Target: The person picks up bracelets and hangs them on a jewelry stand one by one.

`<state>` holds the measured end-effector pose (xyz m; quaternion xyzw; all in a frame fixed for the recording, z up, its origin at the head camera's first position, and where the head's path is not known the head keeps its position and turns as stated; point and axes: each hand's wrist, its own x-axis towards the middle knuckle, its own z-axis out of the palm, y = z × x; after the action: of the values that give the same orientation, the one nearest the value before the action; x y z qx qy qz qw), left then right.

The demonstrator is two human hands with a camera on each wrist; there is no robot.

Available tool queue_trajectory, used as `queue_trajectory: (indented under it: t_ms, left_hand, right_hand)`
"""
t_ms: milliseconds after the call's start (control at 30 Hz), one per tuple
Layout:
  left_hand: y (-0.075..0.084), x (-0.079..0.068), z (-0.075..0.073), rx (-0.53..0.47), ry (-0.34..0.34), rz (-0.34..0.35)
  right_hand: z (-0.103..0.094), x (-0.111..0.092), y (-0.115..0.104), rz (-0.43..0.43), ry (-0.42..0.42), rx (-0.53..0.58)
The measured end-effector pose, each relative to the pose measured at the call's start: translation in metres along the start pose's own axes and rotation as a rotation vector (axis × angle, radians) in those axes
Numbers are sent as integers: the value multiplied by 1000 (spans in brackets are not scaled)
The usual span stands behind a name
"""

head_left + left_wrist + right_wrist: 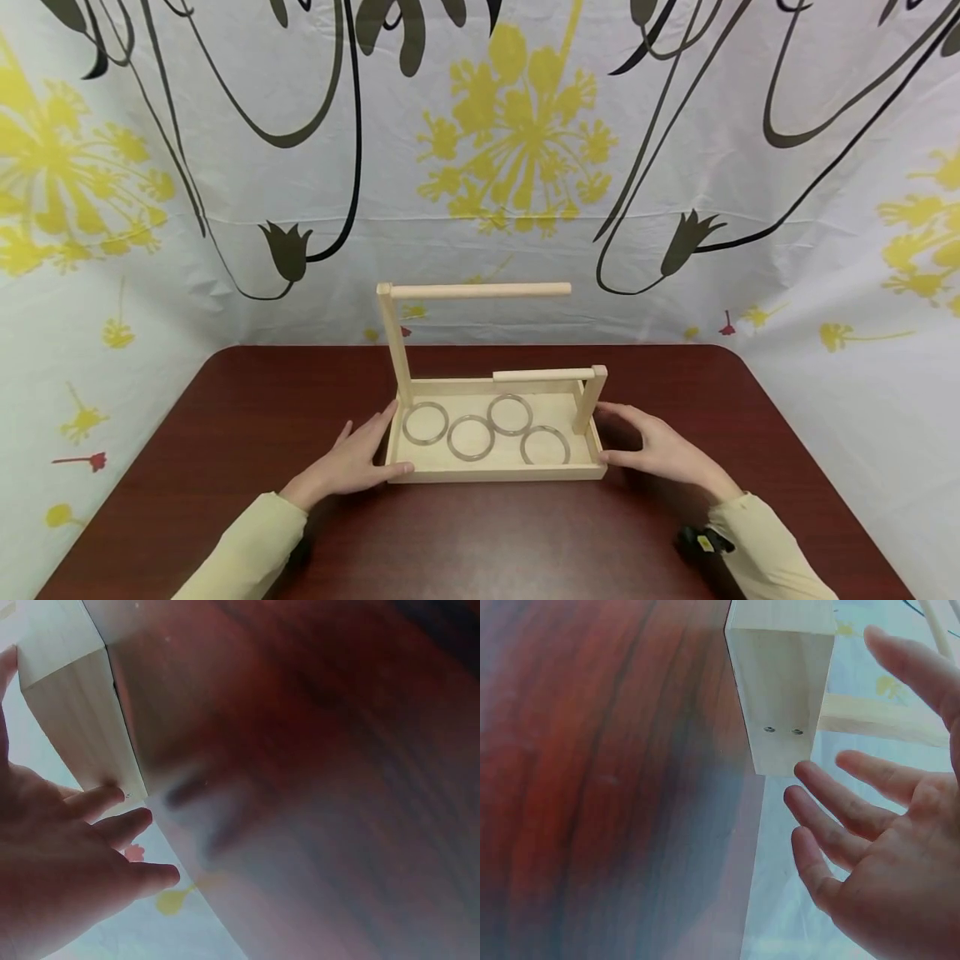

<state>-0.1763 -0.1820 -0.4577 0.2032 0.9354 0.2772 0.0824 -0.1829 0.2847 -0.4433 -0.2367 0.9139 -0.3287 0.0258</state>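
A pale wooden tray [495, 476] stands on the table in the head view, with several clear rings [470, 459] lying flat inside. At its left end rises a tall post [397, 346] bearing a long horizontal rod [480, 291]. A shorter post [590, 400] at the right end bears a rod [540, 376] pointing left. My left hand [348, 462] touches the tray's left end, its thumb at the front corner and fingers extended. At the right end is my right hand [663, 450], fingers spread; two screws [769, 730] show in the tray's end wall in the right wrist view.
The dark red-brown table [487, 542] has rounded far corners. Behind it and at both sides hangs a white cloth [480, 192] printed with yellow flowers and dark stems. A black wrist device [705, 542] sits by the right sleeve.
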Motion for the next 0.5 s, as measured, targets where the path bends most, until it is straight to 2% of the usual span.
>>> queue_trajectory:
  t_ms: [267,500]
  left_hand:
    - [1,2,0,2,9,14]
    - [2,2,-1,-8,-7,17]
  right_hand:
    - [4,-7,-7,-59,75,11]
    - [12,-2,-25,-121,122,50]
